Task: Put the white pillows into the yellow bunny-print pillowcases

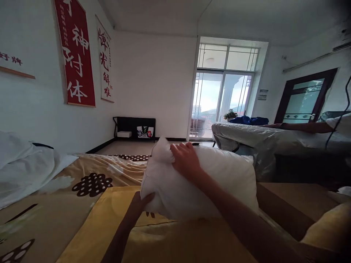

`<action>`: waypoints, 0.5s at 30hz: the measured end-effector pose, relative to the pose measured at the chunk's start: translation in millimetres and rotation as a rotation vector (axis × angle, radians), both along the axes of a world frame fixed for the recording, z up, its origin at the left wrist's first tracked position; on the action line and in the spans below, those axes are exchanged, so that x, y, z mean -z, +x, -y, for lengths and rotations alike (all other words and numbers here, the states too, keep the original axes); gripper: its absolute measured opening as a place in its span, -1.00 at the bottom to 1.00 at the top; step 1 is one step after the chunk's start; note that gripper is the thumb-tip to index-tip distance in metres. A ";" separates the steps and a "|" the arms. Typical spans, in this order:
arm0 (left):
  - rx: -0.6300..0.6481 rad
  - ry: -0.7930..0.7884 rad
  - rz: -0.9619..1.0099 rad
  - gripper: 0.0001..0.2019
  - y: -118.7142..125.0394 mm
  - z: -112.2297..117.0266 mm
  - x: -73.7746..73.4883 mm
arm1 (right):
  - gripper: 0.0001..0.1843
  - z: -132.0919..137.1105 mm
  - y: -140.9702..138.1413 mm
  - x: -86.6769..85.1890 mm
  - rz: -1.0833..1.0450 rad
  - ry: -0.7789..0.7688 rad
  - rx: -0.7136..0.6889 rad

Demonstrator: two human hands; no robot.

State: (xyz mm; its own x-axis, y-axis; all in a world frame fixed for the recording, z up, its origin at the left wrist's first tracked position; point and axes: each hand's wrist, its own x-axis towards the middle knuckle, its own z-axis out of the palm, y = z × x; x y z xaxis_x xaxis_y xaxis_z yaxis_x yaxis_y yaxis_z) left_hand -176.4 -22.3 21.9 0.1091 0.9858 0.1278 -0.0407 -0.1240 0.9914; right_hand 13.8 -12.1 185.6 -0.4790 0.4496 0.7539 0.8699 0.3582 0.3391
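A plump white pillow [219, 182] is held up over a bed with a yellow and tan patterned sheet [90, 219]. My left hand [141, 205] grips the pillow's lower left corner from beneath, thumb pressed on the fabric. My right hand [185, 157] clamps the upper left corner, fingers curled over the bunched top edge. My right forearm crosses in front of the pillow.
White bedding [24, 168] lies heaped at the left. A grey-covered table [263, 140] stands at the right, with another person's arm [301, 127] resting on it. Red and white scrolls [75, 54] hang on the left wall. Glass balcony doors [219, 102] are at the far end.
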 end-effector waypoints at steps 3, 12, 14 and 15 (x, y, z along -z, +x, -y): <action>-0.138 -0.055 0.209 -0.61 6.1 -3.9 2.3 | -0.73 6.7 -22.7 50.4 0.052 0.140 -0.077; -0.330 -0.059 0.431 -0.74 8.7 -13.2 20.3 | -0.03 28.0 -37.3 160.3 0.066 -0.025 -0.144; -0.342 -0.092 0.436 -0.72 10.9 -10.6 16.8 | 0.06 22.8 -34.6 169.2 0.081 -0.052 -0.108; -0.331 -0.113 0.432 -0.70 12.3 -8.5 14.0 | 0.10 19.8 -33.4 172.2 0.077 -0.065 -0.087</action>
State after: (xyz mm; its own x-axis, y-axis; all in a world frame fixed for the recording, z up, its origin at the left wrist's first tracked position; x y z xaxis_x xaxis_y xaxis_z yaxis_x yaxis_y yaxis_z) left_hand -164.2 -13.8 7.9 -0.2480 0.9686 -0.0165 -0.4231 -0.0930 0.9013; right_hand -19.6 -31.9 13.4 -0.5738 0.4503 0.6841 0.8067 0.4549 0.3771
